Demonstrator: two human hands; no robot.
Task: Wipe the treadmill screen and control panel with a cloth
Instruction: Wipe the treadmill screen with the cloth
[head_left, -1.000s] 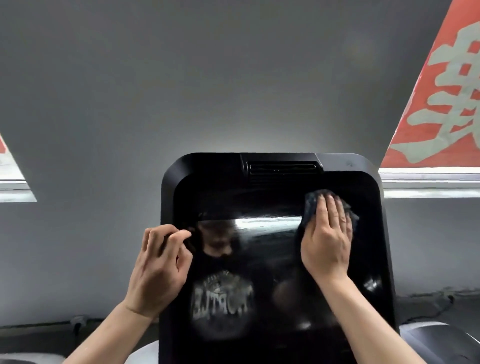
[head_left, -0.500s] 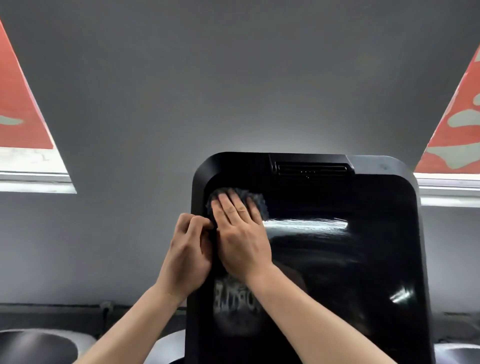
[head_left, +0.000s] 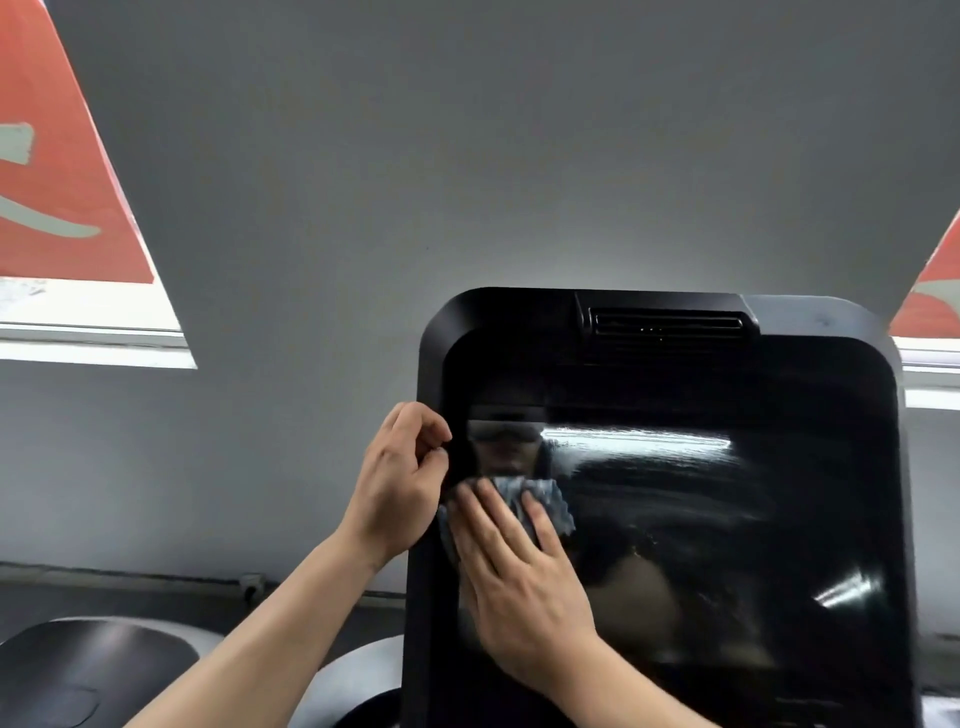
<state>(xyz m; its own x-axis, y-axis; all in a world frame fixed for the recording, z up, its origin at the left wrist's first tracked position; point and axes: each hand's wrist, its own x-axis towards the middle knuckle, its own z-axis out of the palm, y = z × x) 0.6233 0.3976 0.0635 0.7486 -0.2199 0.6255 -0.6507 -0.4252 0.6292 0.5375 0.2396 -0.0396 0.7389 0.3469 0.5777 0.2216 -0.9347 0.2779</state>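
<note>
Lower centre of frame: right hand (head_left: 519, 582), fingers (head_left: 488, 514) flat, pressing grey cloth (head_left: 545, 501) on treadmill screen (head_left: 701, 519); left hand (head_left: 397, 493) curled, gripping bezel. Risk: crowded hands, cloth bunching, leaving streaks.

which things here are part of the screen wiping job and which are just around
Part of the job:
screen
cloth
right hand pressing the cloth
left hand gripping the screen's edge

Just around:
red banners
grey wall

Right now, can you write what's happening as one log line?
right hand: presses cloth flat on screen, left side | left hand: grips frame edge | wiping underway
</note>
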